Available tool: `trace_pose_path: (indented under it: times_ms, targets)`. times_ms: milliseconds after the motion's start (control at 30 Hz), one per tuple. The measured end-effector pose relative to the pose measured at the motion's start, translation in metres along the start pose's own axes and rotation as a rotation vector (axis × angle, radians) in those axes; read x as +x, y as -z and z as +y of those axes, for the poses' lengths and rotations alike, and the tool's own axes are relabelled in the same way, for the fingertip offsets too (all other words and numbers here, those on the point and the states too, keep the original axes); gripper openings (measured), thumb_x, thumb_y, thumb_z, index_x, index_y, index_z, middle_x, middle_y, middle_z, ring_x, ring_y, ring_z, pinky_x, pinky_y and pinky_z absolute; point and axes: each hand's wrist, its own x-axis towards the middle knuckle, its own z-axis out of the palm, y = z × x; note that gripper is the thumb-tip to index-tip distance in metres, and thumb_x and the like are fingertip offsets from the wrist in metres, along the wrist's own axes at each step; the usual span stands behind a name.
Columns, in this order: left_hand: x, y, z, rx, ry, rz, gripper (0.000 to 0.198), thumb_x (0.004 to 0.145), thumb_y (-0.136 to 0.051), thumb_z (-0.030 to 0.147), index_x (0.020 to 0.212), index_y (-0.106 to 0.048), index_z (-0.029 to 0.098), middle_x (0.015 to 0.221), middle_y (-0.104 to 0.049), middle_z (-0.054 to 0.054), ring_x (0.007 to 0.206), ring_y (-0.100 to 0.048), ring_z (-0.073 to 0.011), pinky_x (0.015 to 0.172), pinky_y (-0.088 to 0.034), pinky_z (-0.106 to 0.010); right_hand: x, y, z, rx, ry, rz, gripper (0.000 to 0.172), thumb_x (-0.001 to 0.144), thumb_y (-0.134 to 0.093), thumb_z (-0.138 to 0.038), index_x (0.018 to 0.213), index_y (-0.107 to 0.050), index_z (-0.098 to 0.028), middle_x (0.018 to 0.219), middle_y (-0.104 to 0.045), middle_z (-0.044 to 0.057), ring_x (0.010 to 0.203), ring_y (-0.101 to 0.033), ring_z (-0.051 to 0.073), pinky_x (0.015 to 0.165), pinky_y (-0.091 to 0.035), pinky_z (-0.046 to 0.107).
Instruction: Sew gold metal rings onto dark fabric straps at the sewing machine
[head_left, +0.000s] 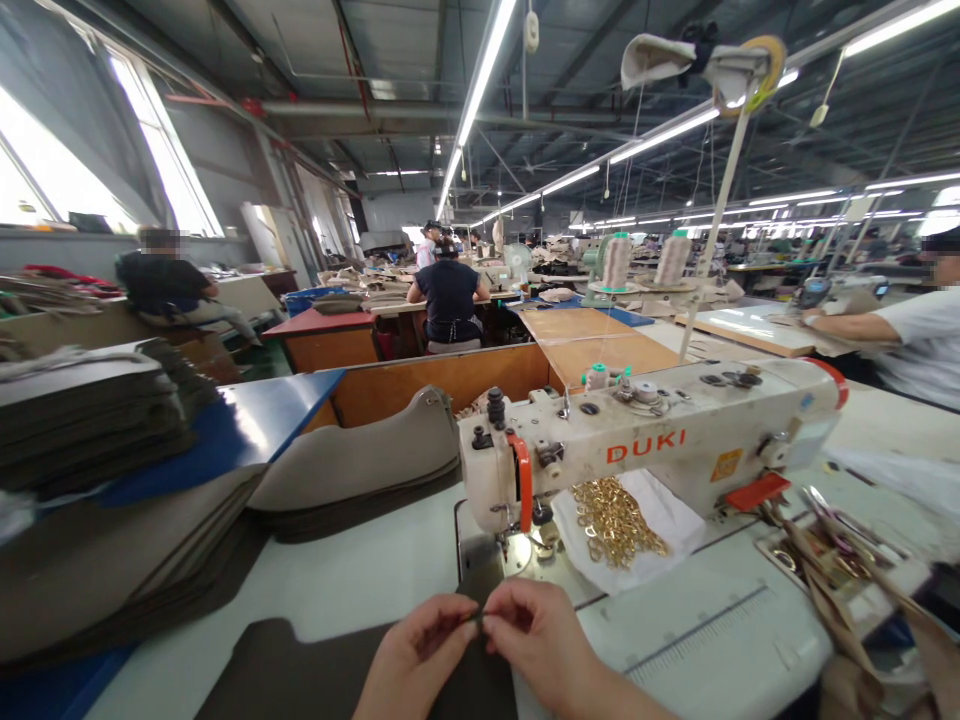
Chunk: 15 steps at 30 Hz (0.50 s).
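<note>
My left hand (424, 650) and my right hand (536, 640) meet fingertip to fingertip in front of the sewing machine (645, 430). Both are closed in a pinch; the small thing between the fingertips is too small to name. Below them lies a dark grey-brown fabric piece (300, 670), its narrow end reaching towards the needle area. Just right of the needle, gold metal rings (615, 520) lie heaped on a white cloth (679, 520) on the machine bed.
Stacked fabric pieces (360, 460) stand at the left, with more on a blue table (281, 410). A tray (862, 600) with scissors and straps is at the right. Thread cones (616, 262) stand behind the machine. People sit at other tables.
</note>
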Motion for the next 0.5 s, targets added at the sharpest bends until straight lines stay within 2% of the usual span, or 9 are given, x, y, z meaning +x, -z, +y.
trace_pose_path:
  times_ms: [133,267,400,500]
  targets:
    - [0.0007,-0.0004,-0.0015,0.107,-0.006,-0.053,0.022,0.071,-0.066,0.041,0.074,-0.07,0.02,0.071,-0.071,-0.001,0.071,-0.063,-0.0188,0.07,-0.05,-0.026,-0.0019,0.0035,-0.0033,-0.059,0.048,-0.023,0.009,0.069,-0.056,-0.014,0.065,-0.064,-0.017,0.057,-0.058,-0.002,0.054,-0.053,0.012,0.054,-0.039,0.022]
    - [0.0005,0.0002,-0.0059,0.144,-0.043,-0.035,0.02,0.072,-0.064,0.04,0.071,-0.069,0.02,0.068,-0.069,0.0,0.068,-0.061,-0.0175,0.066,-0.048,-0.024,-0.0035,0.0059,-0.0047,-0.177,0.105,-0.015,0.011,0.072,-0.058,-0.015,0.067,-0.067,-0.019,0.06,-0.058,-0.002,0.059,-0.053,0.013,0.055,-0.037,0.022]
    - [-0.0027,-0.0022,-0.0009,0.217,-0.051,0.009,0.016,0.071,-0.064,0.036,0.069,-0.069,0.022,0.066,-0.068,0.001,0.067,-0.061,-0.0182,0.064,-0.048,-0.023,-0.0051,0.0063,-0.0048,-0.317,0.156,0.009,0.012,0.073,-0.058,-0.017,0.068,-0.068,-0.02,0.061,-0.058,-0.001,0.059,-0.052,0.013,0.056,-0.035,0.022]
    - [-0.0054,-0.0033,0.0037,0.297,-0.079,-0.021,0.015,0.073,-0.062,0.034,0.071,-0.07,0.022,0.068,-0.07,0.0,0.069,-0.063,-0.019,0.066,-0.05,-0.024,-0.0091,0.0093,-0.0062,-0.387,0.178,0.0,0.012,0.072,-0.058,-0.017,0.066,-0.067,-0.02,0.06,-0.059,-0.001,0.058,-0.051,0.013,0.056,-0.035,0.023]
